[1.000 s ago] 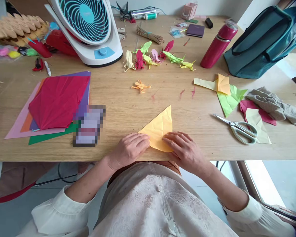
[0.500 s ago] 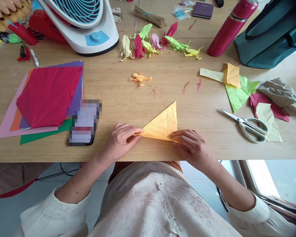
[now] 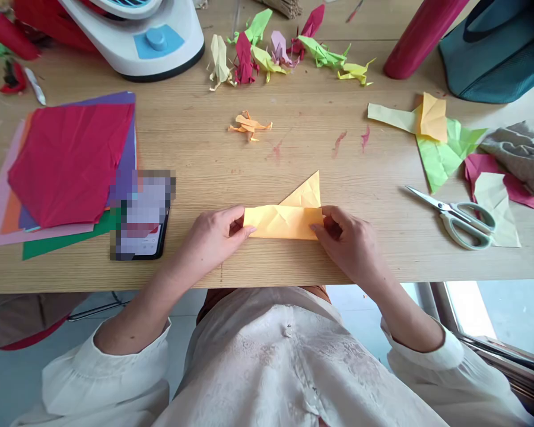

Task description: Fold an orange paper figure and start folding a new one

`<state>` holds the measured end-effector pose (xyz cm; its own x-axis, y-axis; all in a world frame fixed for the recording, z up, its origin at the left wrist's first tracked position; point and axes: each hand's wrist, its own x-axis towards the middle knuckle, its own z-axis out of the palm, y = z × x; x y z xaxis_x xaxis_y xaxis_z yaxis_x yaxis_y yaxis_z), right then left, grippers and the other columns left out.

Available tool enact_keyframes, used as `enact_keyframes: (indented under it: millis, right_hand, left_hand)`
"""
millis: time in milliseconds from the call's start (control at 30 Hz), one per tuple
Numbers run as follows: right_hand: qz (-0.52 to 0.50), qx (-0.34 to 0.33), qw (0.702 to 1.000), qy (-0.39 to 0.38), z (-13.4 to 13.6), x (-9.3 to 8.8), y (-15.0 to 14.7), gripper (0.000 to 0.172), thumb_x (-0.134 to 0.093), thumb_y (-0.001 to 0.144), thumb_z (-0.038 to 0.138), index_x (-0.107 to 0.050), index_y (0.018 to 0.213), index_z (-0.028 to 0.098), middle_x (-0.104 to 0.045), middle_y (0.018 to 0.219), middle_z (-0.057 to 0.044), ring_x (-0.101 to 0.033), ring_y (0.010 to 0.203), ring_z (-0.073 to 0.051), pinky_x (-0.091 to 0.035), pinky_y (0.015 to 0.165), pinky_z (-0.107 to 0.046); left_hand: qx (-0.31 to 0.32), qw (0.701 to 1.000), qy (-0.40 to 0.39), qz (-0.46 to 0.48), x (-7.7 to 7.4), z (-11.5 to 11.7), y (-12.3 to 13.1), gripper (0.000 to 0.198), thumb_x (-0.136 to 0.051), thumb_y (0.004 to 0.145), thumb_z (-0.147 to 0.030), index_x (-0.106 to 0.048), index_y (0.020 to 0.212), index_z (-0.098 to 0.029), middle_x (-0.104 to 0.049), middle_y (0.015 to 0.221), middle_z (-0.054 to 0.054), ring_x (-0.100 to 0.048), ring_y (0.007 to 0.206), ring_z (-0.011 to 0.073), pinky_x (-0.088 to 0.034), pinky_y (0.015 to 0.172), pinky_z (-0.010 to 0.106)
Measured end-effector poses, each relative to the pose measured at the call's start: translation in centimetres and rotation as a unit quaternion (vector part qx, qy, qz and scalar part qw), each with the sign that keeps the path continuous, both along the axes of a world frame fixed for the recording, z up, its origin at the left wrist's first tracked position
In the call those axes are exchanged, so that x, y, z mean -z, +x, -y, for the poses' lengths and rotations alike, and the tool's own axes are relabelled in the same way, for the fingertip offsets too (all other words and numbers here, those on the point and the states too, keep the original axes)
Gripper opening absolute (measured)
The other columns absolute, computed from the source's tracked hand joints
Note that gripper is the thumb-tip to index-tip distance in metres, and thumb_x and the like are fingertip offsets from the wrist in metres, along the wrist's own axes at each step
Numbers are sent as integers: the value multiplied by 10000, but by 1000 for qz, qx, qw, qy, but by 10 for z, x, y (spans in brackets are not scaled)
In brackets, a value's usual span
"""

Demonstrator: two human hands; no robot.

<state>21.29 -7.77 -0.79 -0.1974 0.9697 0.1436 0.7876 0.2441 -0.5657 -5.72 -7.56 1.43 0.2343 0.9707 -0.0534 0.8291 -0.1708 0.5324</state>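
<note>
A sheet of orange-yellow origami paper (image 3: 282, 223) lies near the table's front edge, with a band across its front and a pointed corner standing out behind at the right. My left hand (image 3: 218, 234) pinches the band's left end, thumb in front and fingers behind. The right end is pinched by my right hand (image 3: 349, 240) in the same way. Beyond the paper lies a small folded orange paper figure (image 3: 250, 126). Several folded paper figures (image 3: 269, 59) in green, red, pink and yellow stand in a group farther back.
At left are a stack of coloured paper (image 3: 71, 160) and a phone (image 3: 145, 216), partly blurred. White-handled scissors (image 3: 465, 222), paper scraps (image 3: 445, 148) and a grey cloth (image 3: 520, 154) lie at right. A fan (image 3: 160, 41), a red bottle (image 3: 418, 41) and a teal bag (image 3: 493, 59) stand behind.
The paper's front now shows as a straight band over the triangle, with only the upper corner showing behind it. Both hands have shifted to the band's ends. The view has tilted slightly downward.
</note>
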Motion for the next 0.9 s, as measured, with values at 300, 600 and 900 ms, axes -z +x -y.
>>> enact_keyframes:
  millis: [300,600,900]
  right_hand:
    - [6,-6,999,-41,-1,-3,0,410,-609,874,243,-559,1280,216,-608,721,30,-555,611,-150,-418,596,-272]
    - [18,-18,1000,0,1,1,-1,206,-593,889,239,-650,1088,230,-617,773,0,-554,631,-153,-411,585,-277]
    - [8,-18,1000,-4,2,-1,-2,177,-580,887,222,-672,1038,222,-619,759,-16,-561,627,-165,-412,587,-292]
  left_hand:
    - [29,999,-20,-4,-2,-11,3,223,-616,858,-239,-487,681,-196,-565,639,-31,-492,581,128,-299,576,272]
    - [61,994,-91,15,-11,-28,-4,292,-638,834,-252,-446,621,-196,-613,632,-36,-540,591,128,-319,555,257]
    - [52,995,-88,-21,-14,-23,0,313,-659,815,-222,-454,579,-197,-568,573,-38,-484,536,125,-295,537,272]
